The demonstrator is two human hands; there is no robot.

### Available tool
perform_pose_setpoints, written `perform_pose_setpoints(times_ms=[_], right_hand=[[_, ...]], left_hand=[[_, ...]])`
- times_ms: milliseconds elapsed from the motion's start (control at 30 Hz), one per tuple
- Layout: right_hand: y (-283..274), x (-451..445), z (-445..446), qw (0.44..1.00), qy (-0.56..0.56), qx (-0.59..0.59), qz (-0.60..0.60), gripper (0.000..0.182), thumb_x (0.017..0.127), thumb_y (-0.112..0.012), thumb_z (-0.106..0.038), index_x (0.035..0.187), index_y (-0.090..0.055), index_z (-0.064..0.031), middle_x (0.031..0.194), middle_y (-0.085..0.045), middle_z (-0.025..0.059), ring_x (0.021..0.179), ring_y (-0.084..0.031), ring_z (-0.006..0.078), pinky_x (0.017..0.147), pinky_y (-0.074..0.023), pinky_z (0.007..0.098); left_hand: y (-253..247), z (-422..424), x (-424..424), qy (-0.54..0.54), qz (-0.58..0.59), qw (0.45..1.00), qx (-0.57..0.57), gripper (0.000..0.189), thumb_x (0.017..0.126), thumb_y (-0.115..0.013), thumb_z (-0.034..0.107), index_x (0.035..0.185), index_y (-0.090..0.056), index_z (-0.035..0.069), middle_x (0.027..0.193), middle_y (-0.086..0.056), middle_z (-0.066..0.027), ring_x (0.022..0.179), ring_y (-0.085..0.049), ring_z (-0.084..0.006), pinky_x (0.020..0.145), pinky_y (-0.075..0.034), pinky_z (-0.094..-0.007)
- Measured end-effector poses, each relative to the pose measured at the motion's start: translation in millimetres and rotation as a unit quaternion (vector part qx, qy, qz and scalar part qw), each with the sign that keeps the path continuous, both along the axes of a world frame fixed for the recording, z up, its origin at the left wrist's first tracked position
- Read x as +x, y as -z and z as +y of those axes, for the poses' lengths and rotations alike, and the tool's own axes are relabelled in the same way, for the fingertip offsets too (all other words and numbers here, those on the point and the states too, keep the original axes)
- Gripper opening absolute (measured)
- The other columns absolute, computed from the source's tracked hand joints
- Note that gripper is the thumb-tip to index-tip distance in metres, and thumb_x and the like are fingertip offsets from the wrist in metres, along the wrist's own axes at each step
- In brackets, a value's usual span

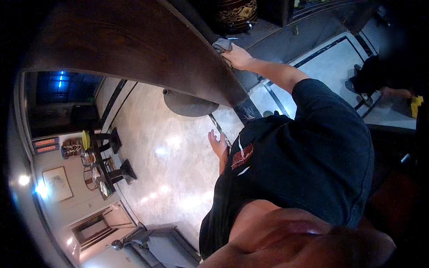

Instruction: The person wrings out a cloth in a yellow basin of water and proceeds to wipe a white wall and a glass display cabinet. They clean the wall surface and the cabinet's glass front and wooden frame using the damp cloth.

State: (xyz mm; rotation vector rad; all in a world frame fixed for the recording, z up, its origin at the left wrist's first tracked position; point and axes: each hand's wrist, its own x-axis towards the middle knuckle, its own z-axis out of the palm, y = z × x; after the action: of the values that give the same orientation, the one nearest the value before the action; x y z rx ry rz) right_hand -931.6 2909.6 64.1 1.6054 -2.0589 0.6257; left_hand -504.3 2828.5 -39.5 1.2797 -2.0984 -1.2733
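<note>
My right hand [237, 56] grips a crumpled grey cloth [222, 45] and holds it at the edge of a large dark wooden panel [127, 40]. Just beyond the cloth, a dark wooden shelf [264, 31] carries a brown vessel [236, 15] with gold ornament. A small pale object [232, 38] lies by the cloth; I cannot tell what it is. Lower down, beside my dark T-shirt, my left hand [219, 144] hangs over the floor with its fingers apart and nothing in it.
A dark rounded object [191, 104] shows beneath the panel. Another person in dark clothing [372, 75] is at the right, near a yellow item [416, 106]. Across the pale floor [161, 134] stand a dark table [100, 164] with several things on it and a grey sofa [171, 248].
</note>
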Motion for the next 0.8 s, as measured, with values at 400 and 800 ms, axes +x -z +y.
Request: perform_pose_setpoints(times_ms=[400,800], right_hand=[[-201.7,-66.1,-52.8,0.95,-0.091,-0.283,0.092,0.03,0.094,-0.054,-0.016,0.12,-0.061,-0.0043,0.124,-0.059,0.0217,0.118,-0.054,0.041,0.095,-0.0448,0.055],[1.4,-18.5,-29.1,0.987,0.03,0.052,-0.148,0.045,0.077,-0.072,-0.012,0.12,-0.063,-0.005,0.137,-0.056,0.0141,0.134,-0.047,0.0348,0.111,-0.0406,0.0468]], left_hand=[[-20.2,3.1,-17.4,-0.004,-0.03,0.998,-0.046,0.062,0.091,-0.069,0.023,0.146,-0.049,0.002,0.156,-0.04,-0.0223,0.121,-0.057,-0.0364,0.103,-0.046,-0.0427],[-26.0,12.2,-16.6,-0.001,-0.016,1.0,-0.009,0.063,0.091,-0.069,0.025,0.145,-0.048,0.001,0.156,-0.039,-0.0213,0.125,-0.055,-0.0393,0.104,-0.045,-0.0434]])
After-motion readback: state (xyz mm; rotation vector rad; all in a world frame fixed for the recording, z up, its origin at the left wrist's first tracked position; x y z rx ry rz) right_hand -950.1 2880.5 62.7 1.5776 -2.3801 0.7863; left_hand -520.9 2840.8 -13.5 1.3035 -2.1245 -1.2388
